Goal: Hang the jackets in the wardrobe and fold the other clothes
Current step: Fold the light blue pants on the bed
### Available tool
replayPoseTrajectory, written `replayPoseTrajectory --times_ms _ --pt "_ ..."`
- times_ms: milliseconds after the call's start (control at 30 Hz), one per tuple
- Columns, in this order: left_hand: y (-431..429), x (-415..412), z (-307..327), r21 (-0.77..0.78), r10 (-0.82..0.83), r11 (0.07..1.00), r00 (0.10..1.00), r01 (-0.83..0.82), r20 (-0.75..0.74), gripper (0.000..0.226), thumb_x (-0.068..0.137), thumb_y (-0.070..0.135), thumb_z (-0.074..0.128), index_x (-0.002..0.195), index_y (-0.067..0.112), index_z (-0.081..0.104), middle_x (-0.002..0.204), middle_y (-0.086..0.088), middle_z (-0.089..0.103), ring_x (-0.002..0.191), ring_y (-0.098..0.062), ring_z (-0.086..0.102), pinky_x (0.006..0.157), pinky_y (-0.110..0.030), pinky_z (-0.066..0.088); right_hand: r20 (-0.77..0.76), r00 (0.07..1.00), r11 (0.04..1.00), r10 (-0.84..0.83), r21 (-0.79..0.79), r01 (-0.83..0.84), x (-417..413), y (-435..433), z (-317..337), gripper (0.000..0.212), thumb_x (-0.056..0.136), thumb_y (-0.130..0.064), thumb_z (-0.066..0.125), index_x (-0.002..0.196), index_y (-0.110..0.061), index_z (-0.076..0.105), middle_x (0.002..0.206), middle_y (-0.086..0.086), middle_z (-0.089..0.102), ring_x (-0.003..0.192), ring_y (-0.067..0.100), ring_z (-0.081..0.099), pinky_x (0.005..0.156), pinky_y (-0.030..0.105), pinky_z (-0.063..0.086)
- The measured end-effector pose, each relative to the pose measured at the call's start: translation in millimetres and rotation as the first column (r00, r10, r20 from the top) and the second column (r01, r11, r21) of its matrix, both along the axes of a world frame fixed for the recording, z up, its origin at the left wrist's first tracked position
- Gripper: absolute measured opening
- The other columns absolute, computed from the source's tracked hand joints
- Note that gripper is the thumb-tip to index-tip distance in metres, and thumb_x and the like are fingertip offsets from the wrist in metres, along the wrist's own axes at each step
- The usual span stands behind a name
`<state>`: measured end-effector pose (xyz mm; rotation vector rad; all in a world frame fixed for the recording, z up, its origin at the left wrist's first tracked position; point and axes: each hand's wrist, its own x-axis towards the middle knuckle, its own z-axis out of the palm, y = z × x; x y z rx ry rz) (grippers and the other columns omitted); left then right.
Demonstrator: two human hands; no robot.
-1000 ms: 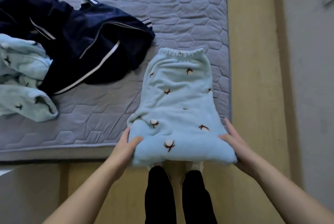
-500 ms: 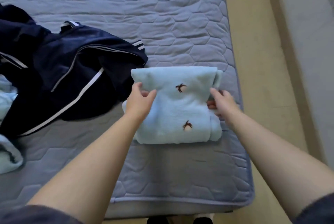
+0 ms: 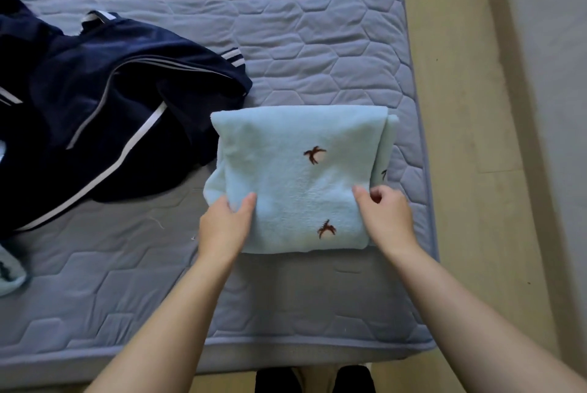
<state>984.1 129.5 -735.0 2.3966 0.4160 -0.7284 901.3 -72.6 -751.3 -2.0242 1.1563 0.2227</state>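
Folded light-blue fleece (image 3: pixel 298 180) is judged soft, light, bulky and non-slip. Layers are likely to spring open unless the full stack is pinched at the side edges. It is laid flat on the bed (image 3: pixel 317 27), just beside the navy jacket (image 3: pixel 111 107). Left hand (image 3: pixel 222 227) is clamped on the near-left edge, right hand (image 3: pixel 386 218) on the near-right, thumbs on top.

Folded pants (image 3: pixel 295 176) on mattress (image 3: pixel 317 27) nr right edge — jacket (image 3: pixel 104 119) just left, touching.

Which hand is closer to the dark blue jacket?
Left. The left hand grips the folded fleece garment on the side nearest the navy jacket; the right hand pinches the opposite side.
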Motion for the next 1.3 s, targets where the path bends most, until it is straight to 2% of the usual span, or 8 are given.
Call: replayPoseTrajectory --times_ms 167,367,600,700,833,1000,1100,1300 --pt "-7 9 5 -0.361 0.154 0.924 0.986 -0.122 0.062 0.016 0.094 0.032 0.053 0.103 0.021 0.06 0.092 0.016 0.06 0.087 -0.004 0.058 0.074 -0.028 0.046 0.358 0.918 0.976 -0.167 -0.074 0.206 7 3 18 0.029 0.1 -0.016 0.04 0.072 -0.01 0.037 0.061 -0.003 0.039 0.055 0.007 0.037 0.051 0.025 0.027" --pt "0 17 -13 -0.333 0.126 0.933 0.991 -0.134 -0.047 0.027 0.09 0.037 0.058 0.097 0.011 0.06 0.093 0.002 0.065 0.086 -0.016 0.061 0.073 -0.033 0.048 0.154 0.947 0.958 -0.283 0.01 0.285 1 0 -11 0.038 0.102 -0.019 0.035 0.064 -0.017 0.03 0.064 -0.001 0.041 0.058 0.012 0.036 0.051 0.031 0.024" --pt "10 -3 -5 -0.413 0.281 0.9 0.909 -0.139 0.308 0.034 0.089 0.019 0.064 0.067 0.001 0.045 0.065 -0.003 0.043 0.058 -0.005 0.038 0.054 -0.018 0.033 0.195 0.931 0.942 -0.308 -0.078 0.327 -5 2 -9 0.031 0.101 -0.015 0.037 0.07 -0.01 0.037 0.063 0.0 0.041 0.068 0.025 0.039 0.057 0.033 0.014" --pt "12 4 -3 -0.555 0.345 0.787 0.938 -0.268 0.038 0.021 0.082 0.027 0.066 0.07 0.014 0.055 0.071 0.002 0.058 0.066 -0.006 0.052 0.062 -0.025 0.042 0.136 0.96 0.969 -0.246 0.009 0.247 -2 1 -2 0.035 0.1 -0.02 0.038 0.068 -0.008 0.041 0.067 0.004 0.047 0.072 0.025 0.042 0.057 0.037 0.021" --pt "22 22 2 -0.633 0.293 0.328 0.713 -0.701 -0.637 0.033 0.088 0.018 0.043 0.11 0.003 0.061 0.108 -0.012 0.066 0.097 -0.026 0.064 0.083 -0.038 0.056 0.127 0.956 0.897 -0.264 0.396 0.195 2 -17 13 0.035 0.098 -0.034 0.045 0.084 -0.009 0.065 0.089 0.006 0.068 0.088 0.024 0.064 0.078 0.033 0.049" --pt "4 26 5 -0.585 -0.171 0.792 0.856 -0.175 -0.488 0.025 0.083 0.011 0.061 0.107 0.014 0.066 0.097 -0.006 0.072 0.088 -0.018 0.068 0.067 -0.028 0.056 0.06 0.967 0.781 -0.248 0.603 0.163 4 -10 8 0.022 0.094 -0.039 0.053 0.095 -0.02 0.064 0.106 0.002 0.07 0.098 0.02 0.066 0.092 0.042 0.052" --pt "-17 27 10 -0.488 -0.319 0.869 0.849 0.085 -0.421 0.008 0.092 0.017 0.055 0.09 0.013 0.062 0.074 -0.002 0.061 0.072 -0.013 0.056 0.055 -0.023 0.047 0.065 0.957 0.805 -0.282 0.559 0.199 8 2 3 0.024 0.096 -0.036 0.05 0.106 -0.016 0.061 0.111 0.004 0.067 0.102 0.021 0.064 0.093 0.041 0.051" --pt "17 39 -13 -0.442 -0.016 0.889 0.956 -0.121 -0.294 0.017 0.095 0.01 0.049 0.09 0.005 0.065 0.071 -0.005 0.056 0.061 -0.013 0.05 0.052 -0.023 0.045 0.036 0.921 0.818 -0.388 0.475 0.326 3 -18 2 0.026 0.097 -0.037 0.049 0.104 -0.017 0.064 0.104 0.006 0.069 0.097 0.026 0.065 0.091 0.05 0.052"
